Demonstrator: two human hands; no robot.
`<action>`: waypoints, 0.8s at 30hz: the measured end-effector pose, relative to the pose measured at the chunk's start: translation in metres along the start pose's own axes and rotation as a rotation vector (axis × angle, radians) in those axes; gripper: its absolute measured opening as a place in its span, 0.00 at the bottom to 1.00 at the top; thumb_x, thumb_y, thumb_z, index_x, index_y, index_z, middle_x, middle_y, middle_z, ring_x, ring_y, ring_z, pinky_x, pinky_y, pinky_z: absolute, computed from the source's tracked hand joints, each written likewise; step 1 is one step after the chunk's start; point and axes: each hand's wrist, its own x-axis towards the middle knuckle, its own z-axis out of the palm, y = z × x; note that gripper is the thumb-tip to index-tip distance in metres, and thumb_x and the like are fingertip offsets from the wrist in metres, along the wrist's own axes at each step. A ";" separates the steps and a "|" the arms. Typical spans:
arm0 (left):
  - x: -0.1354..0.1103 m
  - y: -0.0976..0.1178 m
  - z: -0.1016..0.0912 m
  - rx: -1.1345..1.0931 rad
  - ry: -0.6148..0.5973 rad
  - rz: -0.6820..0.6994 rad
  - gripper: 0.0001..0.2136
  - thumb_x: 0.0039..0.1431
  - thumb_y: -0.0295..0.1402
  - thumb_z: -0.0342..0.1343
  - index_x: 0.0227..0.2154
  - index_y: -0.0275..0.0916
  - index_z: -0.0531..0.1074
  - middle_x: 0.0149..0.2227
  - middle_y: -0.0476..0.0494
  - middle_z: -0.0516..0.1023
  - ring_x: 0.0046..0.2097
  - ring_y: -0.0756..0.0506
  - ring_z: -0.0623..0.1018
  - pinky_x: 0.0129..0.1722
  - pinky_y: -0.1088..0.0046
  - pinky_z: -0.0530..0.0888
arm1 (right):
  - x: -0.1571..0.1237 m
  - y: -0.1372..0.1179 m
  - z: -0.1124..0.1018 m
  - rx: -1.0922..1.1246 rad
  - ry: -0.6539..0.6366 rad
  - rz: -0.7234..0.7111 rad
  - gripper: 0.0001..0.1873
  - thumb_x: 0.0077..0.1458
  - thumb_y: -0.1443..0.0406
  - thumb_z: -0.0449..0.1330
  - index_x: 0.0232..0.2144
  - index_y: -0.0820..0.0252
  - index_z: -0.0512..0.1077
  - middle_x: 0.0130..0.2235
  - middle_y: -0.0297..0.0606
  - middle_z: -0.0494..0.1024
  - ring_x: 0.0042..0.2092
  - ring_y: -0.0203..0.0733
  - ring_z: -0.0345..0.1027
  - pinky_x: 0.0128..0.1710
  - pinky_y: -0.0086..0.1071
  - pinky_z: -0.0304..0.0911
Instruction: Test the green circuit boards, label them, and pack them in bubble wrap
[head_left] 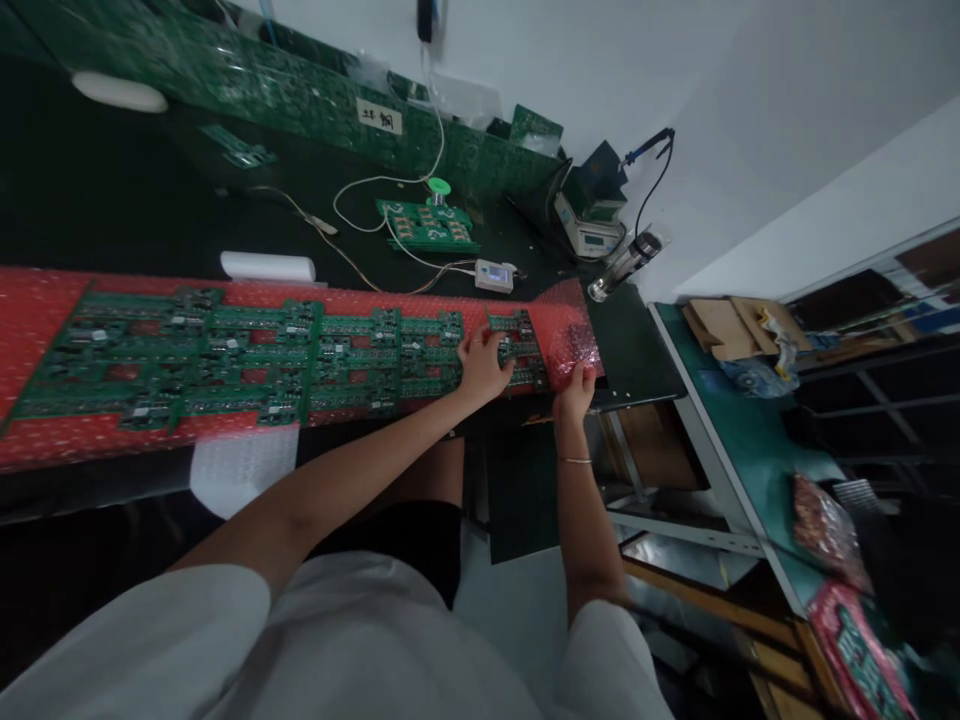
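Observation:
A row of green circuit boards (349,350) lies flat on a long sheet of red bubble wrap (34,310) along the bench. My left hand (482,368) rests on the rightmost circuit board (525,345), its bent fingers and thumb gripping it; the fingertips are partly hidden. At the right end, the wrap's end flap (566,325) is folded up and over toward that board. My right hand (575,392) pinches the near edge of this flap between thumb and fingers. A bracelet (576,460) circles the right wrist.
Behind the row are stacked green panels (427,228), a solder reel (439,190), a small display device (495,275) with cables, and a white roll (268,266). A scale (589,235) and clear bottle (622,268) stand back right. White foam (244,470) overhangs the front edge.

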 end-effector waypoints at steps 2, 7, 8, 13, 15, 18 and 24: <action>0.000 0.003 0.001 0.040 -0.026 -0.007 0.25 0.66 0.36 0.56 0.64 0.36 0.67 0.69 0.27 0.65 0.74 0.36 0.58 0.72 0.53 0.55 | 0.000 -0.001 0.002 0.034 0.052 0.035 0.36 0.59 0.38 0.46 0.55 0.58 0.63 0.54 0.49 0.75 0.54 0.48 0.75 0.57 0.46 0.73; 0.004 0.004 0.005 0.120 -0.022 0.015 0.29 0.66 0.41 0.56 0.67 0.33 0.65 0.72 0.23 0.59 0.74 0.31 0.57 0.71 0.48 0.55 | -0.004 -0.012 0.007 0.089 0.129 0.108 0.34 0.58 0.41 0.49 0.54 0.60 0.63 0.55 0.52 0.74 0.54 0.47 0.75 0.60 0.44 0.72; 0.005 0.004 0.005 0.150 -0.036 0.021 0.31 0.66 0.43 0.56 0.67 0.32 0.65 0.72 0.22 0.57 0.74 0.29 0.57 0.71 0.47 0.54 | -0.005 -0.015 0.006 0.063 0.123 0.099 0.33 0.58 0.41 0.49 0.53 0.60 0.64 0.55 0.52 0.75 0.54 0.48 0.75 0.60 0.45 0.71; 0.008 0.005 -0.002 0.360 -0.149 0.128 0.36 0.69 0.47 0.50 0.69 0.23 0.61 0.75 0.18 0.46 0.77 0.25 0.44 0.73 0.42 0.43 | -0.017 -0.030 -0.004 -0.193 -0.010 -0.134 0.34 0.62 0.39 0.49 0.48 0.61 0.71 0.50 0.52 0.79 0.53 0.51 0.75 0.59 0.47 0.70; 0.010 0.007 -0.003 0.423 -0.174 0.156 0.36 0.70 0.47 0.48 0.70 0.22 0.60 0.75 0.19 0.46 0.77 0.26 0.43 0.74 0.42 0.38 | -0.022 -0.034 -0.007 -0.335 -0.098 -0.233 0.34 0.64 0.40 0.48 0.48 0.63 0.74 0.45 0.52 0.81 0.50 0.52 0.77 0.54 0.46 0.73; 0.012 0.006 -0.001 0.429 -0.194 0.139 0.35 0.71 0.46 0.47 0.71 0.24 0.59 0.75 0.21 0.50 0.77 0.25 0.47 0.74 0.42 0.38 | -0.027 -0.038 -0.008 -0.516 -0.289 -0.340 0.30 0.69 0.46 0.48 0.49 0.65 0.76 0.40 0.51 0.83 0.44 0.52 0.79 0.48 0.43 0.75; 0.040 -0.022 -0.011 0.056 -0.054 0.117 0.27 0.65 0.23 0.44 0.66 0.20 0.60 0.64 0.19 0.70 0.66 0.33 0.73 0.68 0.55 0.67 | -0.033 -0.045 0.002 -0.626 -0.639 -0.647 0.22 0.69 0.69 0.50 0.59 0.59 0.75 0.60 0.44 0.79 0.64 0.48 0.68 0.68 0.47 0.63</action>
